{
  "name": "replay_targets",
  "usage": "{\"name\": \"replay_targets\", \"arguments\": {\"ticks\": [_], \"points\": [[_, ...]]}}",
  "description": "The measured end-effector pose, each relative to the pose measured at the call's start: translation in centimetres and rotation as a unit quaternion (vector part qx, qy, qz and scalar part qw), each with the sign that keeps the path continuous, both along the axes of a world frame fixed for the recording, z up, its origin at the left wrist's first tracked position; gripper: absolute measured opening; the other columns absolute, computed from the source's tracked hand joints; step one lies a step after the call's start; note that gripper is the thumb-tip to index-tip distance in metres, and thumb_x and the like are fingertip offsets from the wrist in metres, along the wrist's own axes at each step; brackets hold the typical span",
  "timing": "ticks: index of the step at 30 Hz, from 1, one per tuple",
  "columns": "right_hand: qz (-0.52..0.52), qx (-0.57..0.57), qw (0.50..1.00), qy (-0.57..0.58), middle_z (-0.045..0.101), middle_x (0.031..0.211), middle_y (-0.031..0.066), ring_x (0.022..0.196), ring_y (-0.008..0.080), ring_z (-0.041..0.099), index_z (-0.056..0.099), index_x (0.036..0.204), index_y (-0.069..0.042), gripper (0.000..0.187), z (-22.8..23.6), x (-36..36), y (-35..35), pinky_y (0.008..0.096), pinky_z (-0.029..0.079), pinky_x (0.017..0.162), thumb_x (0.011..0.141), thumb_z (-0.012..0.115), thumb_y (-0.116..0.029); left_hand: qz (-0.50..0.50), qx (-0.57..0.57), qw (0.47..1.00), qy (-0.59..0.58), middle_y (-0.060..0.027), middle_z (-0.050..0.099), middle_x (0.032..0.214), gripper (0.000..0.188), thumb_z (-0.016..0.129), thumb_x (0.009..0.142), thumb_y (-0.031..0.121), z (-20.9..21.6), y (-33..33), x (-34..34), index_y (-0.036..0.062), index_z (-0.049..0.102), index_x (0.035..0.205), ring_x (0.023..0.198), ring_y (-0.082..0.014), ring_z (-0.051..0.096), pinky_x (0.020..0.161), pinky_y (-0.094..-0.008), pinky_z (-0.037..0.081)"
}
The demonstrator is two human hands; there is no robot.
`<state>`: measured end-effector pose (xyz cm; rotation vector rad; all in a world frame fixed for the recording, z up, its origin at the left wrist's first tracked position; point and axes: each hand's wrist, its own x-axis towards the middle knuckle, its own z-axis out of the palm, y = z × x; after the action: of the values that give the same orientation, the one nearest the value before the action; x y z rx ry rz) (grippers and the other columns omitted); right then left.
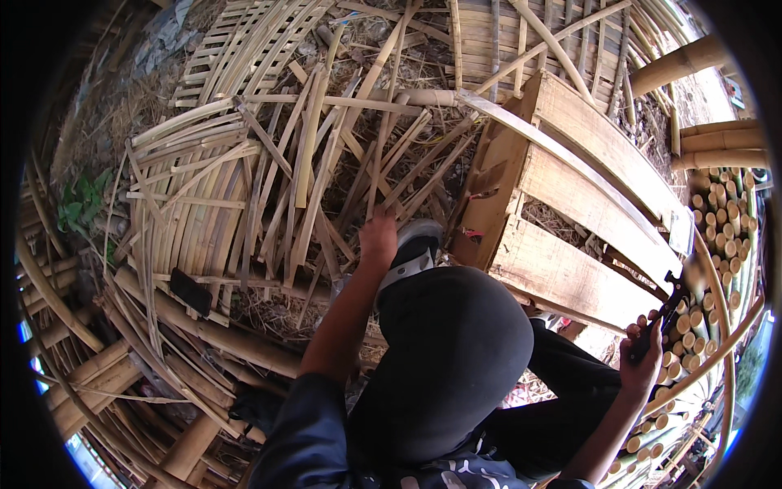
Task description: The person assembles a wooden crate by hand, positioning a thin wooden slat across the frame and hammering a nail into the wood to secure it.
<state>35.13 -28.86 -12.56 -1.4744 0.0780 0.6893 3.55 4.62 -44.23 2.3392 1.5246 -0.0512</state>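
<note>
My left hand [379, 238] reaches down beside a grey-and-white shoe [411, 259]. Its fingers meet the lower end of a thin bamboo strip [377, 175] in a loose heap; whether they grip it is unclear. Out at the right, my right hand [643, 354] is closed around the dark handle of a black tool [669, 303], whose exact kind I cannot make out. Close by that tool stands a pale wooden crate [582, 175] of broad planks with gaps between them. A dark rounded knee [456, 342] fills the middle of the view.
Slatted bamboo panels [191, 196] lie left of the heap, with another panel [521, 37] at the back. Cut bamboo poles [717, 220] are stacked at the right. Thick bamboo poles [220, 346] run along the lower left, near a small dark flat object [190, 292].
</note>
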Motion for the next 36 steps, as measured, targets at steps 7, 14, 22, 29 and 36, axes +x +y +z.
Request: {"name": "replay_targets", "arguments": {"ticks": [7,14,22,29,36], "points": [[0.023,0.033,0.999,0.014,0.055,0.098,-0.0007,0.081,0.0069,0.054,0.052,0.123,-0.014,0.027,0.6,0.3,-0.7,0.0176,0.046,0.059,0.104,0.058,-0.032,0.095,-0.059,0.923,-0.369,-0.0113,0.064,0.079,0.017,0.067,0.093,0.012,8.6,2.1,0.1,0.0009,0.056,0.099,0.067,-0.0191,0.064,0.058,-0.0357,0.048],[0.039,0.088,0.995,0.027,0.056,0.098,0.0005,0.082,0.0082,0.055,0.052,0.123,-0.013,0.025,0.9,0.5,-1.3,0.0197,0.048,0.060,0.104,0.056,-0.030,0.218,-0.175,0.692,-0.666,0.0043,0.056,0.073,0.013,0.065,0.099,0.013,17.8,7.6,-3.5,0.0044,0.056,0.094,0.058,-0.0006,0.040,0.050,-0.0181,0.030],[0.024,0.095,0.995,0.024,0.056,0.101,0.0010,0.084,0.0094,0.055,0.054,0.125,-0.014,0.025,2.4,-0.7,-1.4,0.0210,0.050,0.064,0.105,0.055,-0.029,0.241,-0.285,0.533,-0.759,-0.0010,0.062,0.091,0.012,0.060,0.102,0.021,30.2,15.3,-5.5,0.0104,0.061,0.098,0.083,-0.0121,0.060,0.080,-0.0307,0.051],[0.058,0.184,0.981,0.024,0.057,0.101,0.0006,0.085,0.0093,0.058,0.054,0.125,-0.014,0.025,3.1,-1.0,-2.7,0.0215,0.052,0.064,0.105,0.055,-0.029,0.106,-0.607,0.212,-0.759,-0.0019,0.044,0.081,0.038,0.038,0.109,0.024,37.1,15.2,-5.8,-0.0068,0.050,0.128,0.064,-0.0078,0.044,0.051,-0.0197,0.042],[0.031,0.168,0.984,0.047,0.061,0.093,-0.0040,0.076,0.0064,0.058,0.058,0.118,-0.019,0.021,4.1,-1.9,-2.3,0.0203,0.046,0.059,0.102,0.060,-0.032,-0.020,-0.522,0.461,-0.717,0.0044,0.031,0.067,0.048,0.039,0.109,0.041,40.4,8.9,-5.4,0.0017,0.047,0.135,0.048,-0.0029,0.028,0.038,-0.0174,0.025]]}}
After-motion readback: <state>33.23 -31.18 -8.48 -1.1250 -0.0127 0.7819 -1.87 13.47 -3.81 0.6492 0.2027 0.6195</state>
